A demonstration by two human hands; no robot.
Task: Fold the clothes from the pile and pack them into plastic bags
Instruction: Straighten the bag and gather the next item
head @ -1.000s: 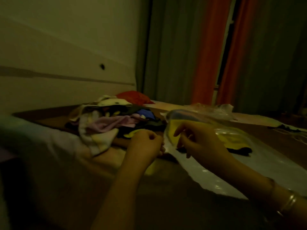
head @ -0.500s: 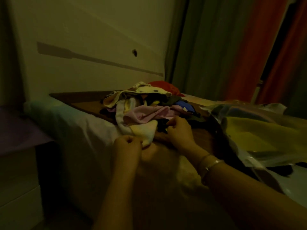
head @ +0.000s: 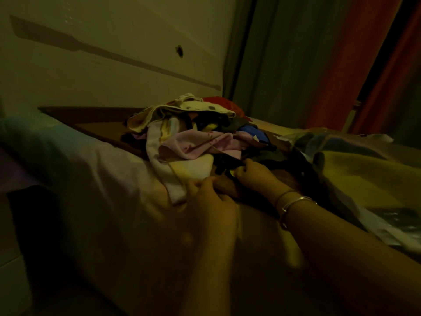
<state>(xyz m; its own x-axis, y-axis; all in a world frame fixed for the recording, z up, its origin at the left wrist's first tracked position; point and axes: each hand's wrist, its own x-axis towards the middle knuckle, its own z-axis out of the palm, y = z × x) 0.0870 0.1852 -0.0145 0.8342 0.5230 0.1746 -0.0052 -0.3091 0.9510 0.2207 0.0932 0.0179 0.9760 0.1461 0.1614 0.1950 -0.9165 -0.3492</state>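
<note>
Room was dim. Both hands, left hand (head: 210, 199) and right hand (head: 255, 173), had fingers curled, pinching a dark garment (head: 225, 164) at the clothes pile (head: 193, 137)'s near edge; packed plastic bag (head: 355, 176) lay right, curtains (head: 319, 60) behind.

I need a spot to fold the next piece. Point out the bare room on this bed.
Bare brown surface lies between the wall and the clothes pile. The pale sheet left of the left hand is free too. Right of the right hand is crowded: filled plastic bags cover it.
</note>
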